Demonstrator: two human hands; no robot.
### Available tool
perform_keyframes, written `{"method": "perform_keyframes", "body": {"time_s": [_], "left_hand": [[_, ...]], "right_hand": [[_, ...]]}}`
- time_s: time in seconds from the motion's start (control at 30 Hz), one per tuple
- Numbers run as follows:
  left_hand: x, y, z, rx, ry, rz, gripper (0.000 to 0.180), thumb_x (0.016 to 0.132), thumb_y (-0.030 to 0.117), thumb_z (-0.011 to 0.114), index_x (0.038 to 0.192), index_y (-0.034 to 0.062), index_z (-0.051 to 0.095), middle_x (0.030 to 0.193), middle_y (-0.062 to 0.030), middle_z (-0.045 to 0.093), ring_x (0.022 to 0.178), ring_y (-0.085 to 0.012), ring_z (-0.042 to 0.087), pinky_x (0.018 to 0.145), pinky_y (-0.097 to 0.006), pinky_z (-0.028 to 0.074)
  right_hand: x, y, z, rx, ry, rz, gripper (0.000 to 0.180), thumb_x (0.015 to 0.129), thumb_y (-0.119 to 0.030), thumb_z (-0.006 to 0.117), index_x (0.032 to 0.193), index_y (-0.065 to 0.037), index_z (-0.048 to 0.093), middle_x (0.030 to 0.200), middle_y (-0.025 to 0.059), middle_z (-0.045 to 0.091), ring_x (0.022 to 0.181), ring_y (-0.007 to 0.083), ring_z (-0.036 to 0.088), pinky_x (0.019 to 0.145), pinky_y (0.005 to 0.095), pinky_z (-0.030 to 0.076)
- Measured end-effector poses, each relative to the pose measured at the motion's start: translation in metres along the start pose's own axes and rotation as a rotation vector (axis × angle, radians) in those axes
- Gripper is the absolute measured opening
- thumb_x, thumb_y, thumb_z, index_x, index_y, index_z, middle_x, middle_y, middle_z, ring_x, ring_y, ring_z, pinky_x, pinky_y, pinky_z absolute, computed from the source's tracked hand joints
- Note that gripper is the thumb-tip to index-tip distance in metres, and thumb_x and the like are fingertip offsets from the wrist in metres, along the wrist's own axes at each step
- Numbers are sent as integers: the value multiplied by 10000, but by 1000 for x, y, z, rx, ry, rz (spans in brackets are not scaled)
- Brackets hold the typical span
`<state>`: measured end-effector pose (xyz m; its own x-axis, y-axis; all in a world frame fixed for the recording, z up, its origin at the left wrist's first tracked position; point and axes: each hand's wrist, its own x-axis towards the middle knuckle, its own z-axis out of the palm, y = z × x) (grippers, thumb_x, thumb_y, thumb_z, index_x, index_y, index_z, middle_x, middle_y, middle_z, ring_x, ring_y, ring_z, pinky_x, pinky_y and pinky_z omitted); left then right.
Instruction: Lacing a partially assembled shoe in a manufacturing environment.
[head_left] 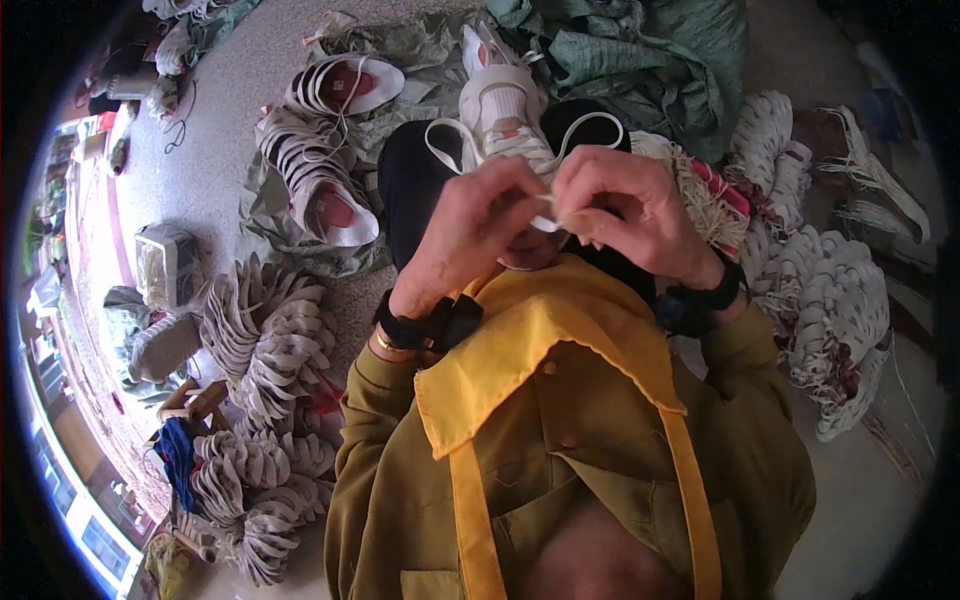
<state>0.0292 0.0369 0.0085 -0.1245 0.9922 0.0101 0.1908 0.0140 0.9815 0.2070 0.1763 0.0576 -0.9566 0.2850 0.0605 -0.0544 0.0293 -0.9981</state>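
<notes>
A white and beige shoe upper (503, 108) lies in my lap, its toe partly hidden by my hands. White shoelace (440, 128) runs out of it in a loop on either side. My left hand (487, 212) is closed in a pinch on the shoelace. Facing it, fingertips almost touching, my right hand (625, 205) pinches the shoelace too. The exact crossing of the lace between the fingers is too small to make out. Yellow apron cloth (560, 320) spreads over my front just below the hands.
Nested shoe uppers (310, 150) lie on grey sheeting to the left. More stacked uppers (285, 350) line the floor at lower left, and other stacks (835, 300) stand at right. A green woven sack (640, 70) sits behind. Bundled white laces (710, 205) lie beside my right hand.
</notes>
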Motion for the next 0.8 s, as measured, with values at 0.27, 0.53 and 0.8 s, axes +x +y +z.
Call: {"method": "perform_keyframes", "body": {"time_s": [0.27,0.53,0.8], "left_hand": [[-33,-8,-16,-291,191,-147,54,999,77,609,970,31,604,870,-3,641,776,-66,562,699,-227,449],[-122,-2,-101,-364,360,-278,133,985,156,648,921,50,601,843,-11,646,736,-67,557,683,-224,443],[-56,-3,-57,229,290,-117,252,830,16,758,1044,-1,625,1006,-64,668,842,-167,602,738,-293,496]], "right_hand": [[-47,36,-35,80,190,376,206,1066,-191,502,917,-56,548,785,-13,564,652,54,512,582,223,434],[-142,44,-143,186,714,450,180,1052,-212,517,935,-76,541,776,-33,543,623,46,460,541,222,373],[-71,45,-75,-344,366,350,107,961,-116,677,1041,-45,674,937,14,702,657,49,592,567,206,477]]}}
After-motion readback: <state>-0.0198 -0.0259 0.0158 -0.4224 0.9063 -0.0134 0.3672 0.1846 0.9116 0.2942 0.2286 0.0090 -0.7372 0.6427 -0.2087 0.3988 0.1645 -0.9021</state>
